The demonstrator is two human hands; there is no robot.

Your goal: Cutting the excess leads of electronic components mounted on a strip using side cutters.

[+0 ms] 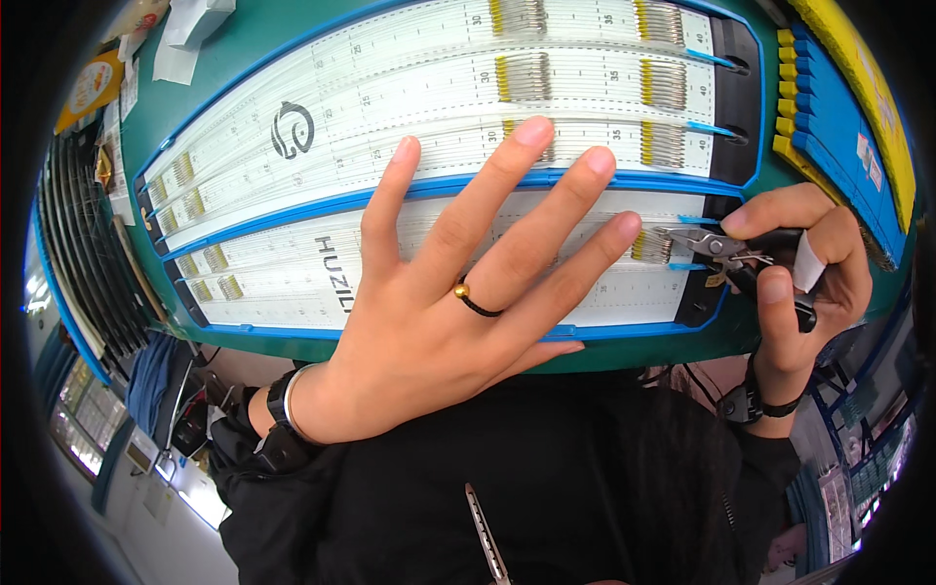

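Note:
A long blue-rimmed case (390, 195) lies opened out in two halves, with white ruled boards inside. Thin clear lines run lengthwise over the boards, among rows of fine metal pieces with yellow ends (526, 76). Across the near half, my left hand (458, 273) is spread flat, palm down, its fingertips reaching over both halves and hiding part of the boards. My right hand (829, 249) grips small black-handled nippers (720, 246) at the near half's right end. Their jaws are beside a metal row (651, 246) and two blue loops (694, 220).
On the right stand blue and yellow slotted blocks (838, 127). Dark curved strips (93, 244) are stacked at the far left, near a yellow packet (93, 90). A white paper piece (190, 37) lies at the back left of the green table (263, 27).

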